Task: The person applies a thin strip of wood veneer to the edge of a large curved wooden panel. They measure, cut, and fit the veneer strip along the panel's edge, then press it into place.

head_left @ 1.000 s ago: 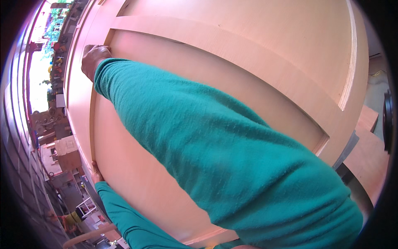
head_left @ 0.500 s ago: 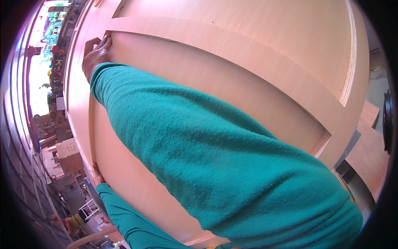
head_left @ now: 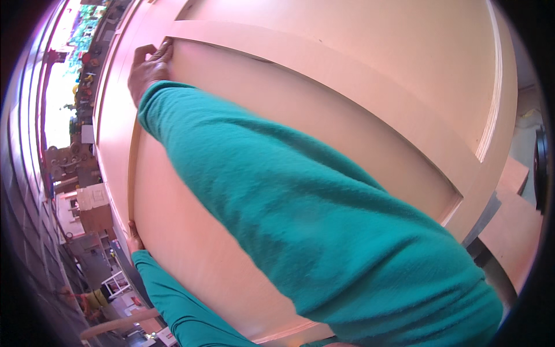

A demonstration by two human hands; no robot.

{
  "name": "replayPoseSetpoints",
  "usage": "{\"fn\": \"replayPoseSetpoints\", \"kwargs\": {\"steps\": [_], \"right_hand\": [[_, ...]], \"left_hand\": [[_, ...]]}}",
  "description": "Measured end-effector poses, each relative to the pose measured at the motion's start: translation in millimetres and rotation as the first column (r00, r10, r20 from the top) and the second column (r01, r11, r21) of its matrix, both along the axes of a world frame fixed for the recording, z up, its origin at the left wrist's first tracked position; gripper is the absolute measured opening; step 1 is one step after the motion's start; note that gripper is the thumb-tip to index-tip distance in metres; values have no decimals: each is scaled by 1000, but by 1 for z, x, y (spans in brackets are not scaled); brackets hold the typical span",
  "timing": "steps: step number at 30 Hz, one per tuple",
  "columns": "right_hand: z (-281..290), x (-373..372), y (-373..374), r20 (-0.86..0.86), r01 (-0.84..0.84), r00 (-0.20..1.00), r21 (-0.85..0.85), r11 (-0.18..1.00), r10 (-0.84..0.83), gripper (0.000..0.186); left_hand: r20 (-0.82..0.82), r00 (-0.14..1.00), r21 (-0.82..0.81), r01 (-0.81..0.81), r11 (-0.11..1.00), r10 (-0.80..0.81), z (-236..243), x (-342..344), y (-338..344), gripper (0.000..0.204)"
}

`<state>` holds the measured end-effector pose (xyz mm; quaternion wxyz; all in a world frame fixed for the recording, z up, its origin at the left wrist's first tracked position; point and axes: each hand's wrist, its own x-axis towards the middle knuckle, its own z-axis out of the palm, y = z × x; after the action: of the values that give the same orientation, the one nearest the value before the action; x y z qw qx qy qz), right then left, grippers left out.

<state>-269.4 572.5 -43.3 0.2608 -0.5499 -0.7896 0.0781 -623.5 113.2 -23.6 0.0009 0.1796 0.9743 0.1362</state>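
A large pale wooden panel (head_left: 300, 110) with raised framing and recessed fields stands close before me. My right arm, in a green sleeve, stretches across it to the upper left. There my right hand (head_left: 151, 68) has its bent fingers pressed together at the recess corner, on the end of a narrow wooden strip (head_left: 132, 173). This strip lines the recess's left edge. Lower down, my left hand (head_left: 133, 237) holds the strip's other end, its fingers closed against the edge and partly hidden. My right sleeve covers much of the recessed field.
Beyond the panel's left side is a workshop with a cardboard box (head_left: 94, 209), a white step frame (head_left: 117, 284) and a person (head_left: 95, 299) farther off. Wooden boards (head_left: 511, 231) lie at right, near a dark round object (head_left: 540, 170).
The view has shifted a little, so the panel and my right hand appear slightly farther right. Both hands stay at the same places on the strip.
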Motion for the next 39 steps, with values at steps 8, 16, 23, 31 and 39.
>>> {"fn": "replayPoseSetpoints", "kwargs": {"steps": [8, 16, 23, 31, 39], "right_hand": [[9, 17, -14, -87, -104, 990, 77, 992, 110, 48], [-1, 2, -3, 0, -195, 980, 224, 955, 200, 35], [-4, 11, -15, 225, -426, 900, 265, 865, 374, 36], [27, 37, 8, 511, -650, 717, 243, 720, 474, 44], [213, 333, 110, 565, -855, 495, 453, 252, 660, 27]], "left_hand": [[-67, 946, -122, -322, 939, 316, -12, 6, 0, 160], [-645, 761, -270, -142, 952, -70, -2, 103, 36, 88], [-409, 839, -243, 279, 929, -359, 52, 291, 6, 81], [-197, 870, -209, 413, 886, -452, 102, 574, -30, 112], [-313, 930, 465, 328, 822, -194, 18, 627, -61, 102]]}}
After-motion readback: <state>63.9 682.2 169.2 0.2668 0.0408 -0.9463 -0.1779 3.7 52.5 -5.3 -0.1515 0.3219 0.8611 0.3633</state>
